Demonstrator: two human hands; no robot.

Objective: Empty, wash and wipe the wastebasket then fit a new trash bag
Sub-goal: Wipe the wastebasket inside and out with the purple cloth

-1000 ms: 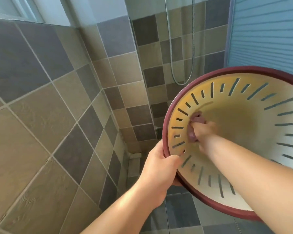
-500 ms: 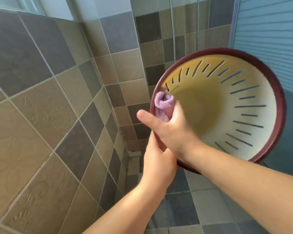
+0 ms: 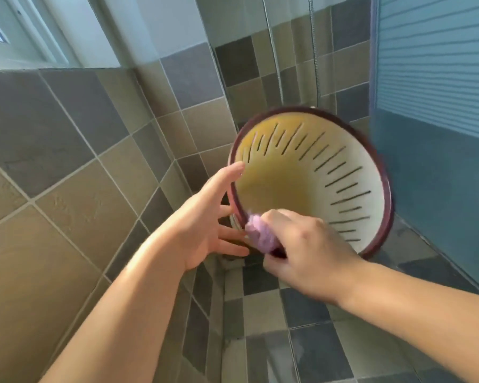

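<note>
Purple cloth (image 3: 260, 236) is bunched in the curled fingers of the right hand (image 3: 302, 250), pressed on the dark red rim of the slotted wastebasket (image 3: 343, 172), held tilted in mid-air. The left hand (image 3: 205, 217), fingers spread straight, touches the rim's outer side.

Two bare forearms in view from the lower edge, no sleeves reaching as far as the wrists. Left hand (image 3: 205, 222) and right hand (image 3: 302, 250) both uncovered: no gloves, rings, watch or bands on show. Short, plain fingernails on the left fingers (image 3: 234, 168); slightly blurred outlines throughout.
</note>
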